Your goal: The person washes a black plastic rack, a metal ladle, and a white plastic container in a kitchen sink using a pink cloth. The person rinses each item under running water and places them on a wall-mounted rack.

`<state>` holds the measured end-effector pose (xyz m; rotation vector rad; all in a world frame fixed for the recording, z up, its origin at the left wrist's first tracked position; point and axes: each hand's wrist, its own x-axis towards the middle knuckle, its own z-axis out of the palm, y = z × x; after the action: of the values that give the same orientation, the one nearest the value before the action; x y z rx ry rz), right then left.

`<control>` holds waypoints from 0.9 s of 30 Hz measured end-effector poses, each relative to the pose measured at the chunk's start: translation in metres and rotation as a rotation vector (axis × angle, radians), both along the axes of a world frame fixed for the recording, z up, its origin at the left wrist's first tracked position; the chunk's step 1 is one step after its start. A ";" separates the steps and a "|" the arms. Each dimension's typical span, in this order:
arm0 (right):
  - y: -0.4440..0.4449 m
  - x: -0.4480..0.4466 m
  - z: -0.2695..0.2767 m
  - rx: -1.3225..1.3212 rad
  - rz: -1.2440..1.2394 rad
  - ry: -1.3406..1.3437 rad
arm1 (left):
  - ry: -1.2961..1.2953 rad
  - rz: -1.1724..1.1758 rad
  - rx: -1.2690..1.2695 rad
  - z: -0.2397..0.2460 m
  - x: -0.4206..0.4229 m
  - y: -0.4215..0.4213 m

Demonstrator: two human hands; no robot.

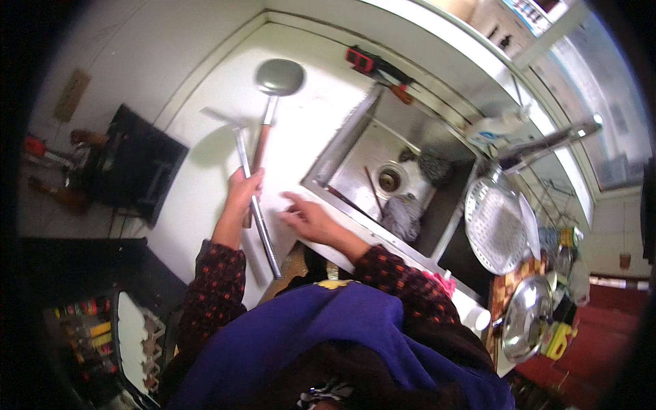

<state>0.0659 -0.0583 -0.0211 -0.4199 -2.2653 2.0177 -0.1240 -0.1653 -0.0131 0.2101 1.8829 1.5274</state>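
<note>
Over the white counter, my left hand (246, 189) is closed around two long-handled utensils. One is a metal ladle or wok turner (280, 77) with a rounded head and a partly wooden handle, its head pointing away from me. The other has a long metal handle (264, 236) that crosses the first; what its far end is, I cannot tell. My right hand (307, 218) holds nothing, its fingers apart and slightly blurred, between the utensils and the sink's near edge.
Right of my hands is a steel sink (353, 154) with a grey cloth (402, 218) and a scouring pad (434, 166). A perforated strainer (497, 225) lies across its right side. Beyond are a metal lid (528, 318) and a knife block (148, 164) at left.
</note>
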 end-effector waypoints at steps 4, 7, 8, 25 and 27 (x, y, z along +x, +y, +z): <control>0.042 0.057 0.001 0.069 -0.164 -0.082 | 0.162 -0.104 -0.304 0.008 -0.022 -0.005; 0.071 0.114 -0.010 0.271 -0.322 -0.106 | 0.200 -0.103 -0.336 0.000 -0.027 -0.009; 0.078 0.128 -0.020 0.279 -0.337 -0.143 | 0.151 -0.051 -0.332 -0.013 -0.039 -0.019; 0.152 0.171 -0.090 0.842 0.062 -0.814 | 0.153 -0.388 0.111 0.099 0.117 0.049; 0.156 0.173 -0.075 0.761 -0.077 -0.657 | -0.105 -0.552 -0.001 0.113 0.127 0.087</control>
<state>0.2394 0.0973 -0.0960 -1.1616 -3.0557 0.8968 0.0030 -0.0783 0.0999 0.5844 1.5693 1.1339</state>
